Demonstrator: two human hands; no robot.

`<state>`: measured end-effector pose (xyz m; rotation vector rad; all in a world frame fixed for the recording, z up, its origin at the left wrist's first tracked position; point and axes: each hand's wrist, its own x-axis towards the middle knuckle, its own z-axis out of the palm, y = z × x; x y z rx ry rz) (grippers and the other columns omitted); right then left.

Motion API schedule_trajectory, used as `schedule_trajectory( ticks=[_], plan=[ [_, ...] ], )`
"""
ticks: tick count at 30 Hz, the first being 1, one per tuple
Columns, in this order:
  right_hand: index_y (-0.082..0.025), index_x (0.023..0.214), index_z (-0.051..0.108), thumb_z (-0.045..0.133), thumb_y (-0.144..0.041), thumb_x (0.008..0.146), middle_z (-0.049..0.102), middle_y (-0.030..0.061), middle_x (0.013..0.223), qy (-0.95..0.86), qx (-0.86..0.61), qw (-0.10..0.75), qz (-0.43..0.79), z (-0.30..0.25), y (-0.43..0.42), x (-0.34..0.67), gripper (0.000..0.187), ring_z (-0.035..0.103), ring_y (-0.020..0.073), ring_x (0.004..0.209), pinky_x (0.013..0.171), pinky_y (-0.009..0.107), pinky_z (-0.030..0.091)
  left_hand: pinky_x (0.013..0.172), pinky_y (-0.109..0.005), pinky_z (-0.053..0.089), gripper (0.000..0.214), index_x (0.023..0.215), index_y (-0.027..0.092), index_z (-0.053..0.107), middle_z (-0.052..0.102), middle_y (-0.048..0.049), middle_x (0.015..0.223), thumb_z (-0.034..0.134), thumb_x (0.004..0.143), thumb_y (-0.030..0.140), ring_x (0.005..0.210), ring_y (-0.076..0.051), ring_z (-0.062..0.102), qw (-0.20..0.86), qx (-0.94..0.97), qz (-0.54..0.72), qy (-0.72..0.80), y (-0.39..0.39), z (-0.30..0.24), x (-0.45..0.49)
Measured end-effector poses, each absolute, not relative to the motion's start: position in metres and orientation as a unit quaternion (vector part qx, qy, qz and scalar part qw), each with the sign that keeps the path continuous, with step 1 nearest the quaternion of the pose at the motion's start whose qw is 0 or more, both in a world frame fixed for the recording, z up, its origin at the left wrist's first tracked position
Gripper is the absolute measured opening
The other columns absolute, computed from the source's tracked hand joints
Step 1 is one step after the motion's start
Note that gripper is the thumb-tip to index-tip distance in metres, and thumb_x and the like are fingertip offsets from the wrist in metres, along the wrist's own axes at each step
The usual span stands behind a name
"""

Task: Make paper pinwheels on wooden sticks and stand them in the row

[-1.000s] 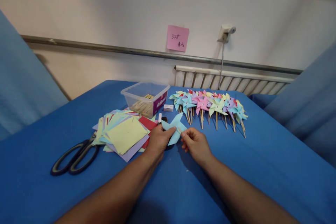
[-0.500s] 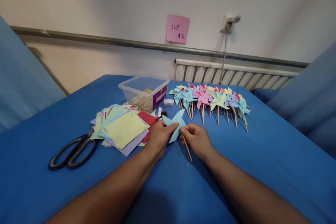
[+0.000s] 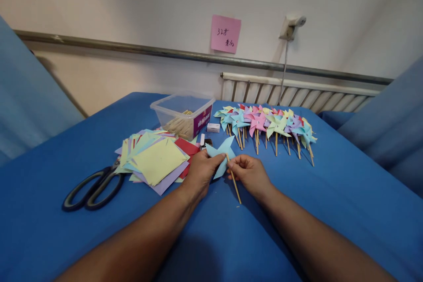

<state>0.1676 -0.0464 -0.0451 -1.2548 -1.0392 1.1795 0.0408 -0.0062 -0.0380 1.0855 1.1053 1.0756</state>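
Observation:
My left hand (image 3: 201, 172) pinches a light blue paper pinwheel head (image 3: 220, 151) just above the blue table. My right hand (image 3: 250, 172) is closed on a thin wooden stick (image 3: 233, 179), whose upper end meets the pinwheel's centre and whose lower end slants down toward me. Both hands sit side by side at the table's middle.
A row of finished coloured pinwheels on sticks (image 3: 267, 128) lies behind my hands. A stack of coloured paper squares (image 3: 155, 158) and black scissors (image 3: 94, 189) lie to the left. A clear plastic box with sticks (image 3: 183, 116) and a small white box (image 3: 213, 127) stand farther back.
The wooden stick, hidden in my right hand a second ago, now shows full length, its tip at the pinwheel's centre. Both hands stayed in place.

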Motion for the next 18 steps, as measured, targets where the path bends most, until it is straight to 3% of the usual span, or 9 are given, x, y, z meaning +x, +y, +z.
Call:
schedule_trajectory(
  ticks=[18],
  plan=[
    [-0.016, 0.066, 0.056, 0.069, -0.037, 0.067, 0.059, -0.0027, 0.052, -0.449, -0.549, 0.524, 0.472, -0.0414, -0.0485, 0.1680, 0.024, 0.053, 0.0091, 0.046, 0.046, 0.020, 0.037, 0.047, -0.024, 0.042, 0.026, 0.075, 0.014, 0.063, 0.067, -0.0032, 0.066, 0.074, 0.061, 0.033, 0.052, -0.014, 0.057, 0.609, 0.465, 0.446, 0.462, -0.0081, -0.0364, 0.0404]
  ],
)
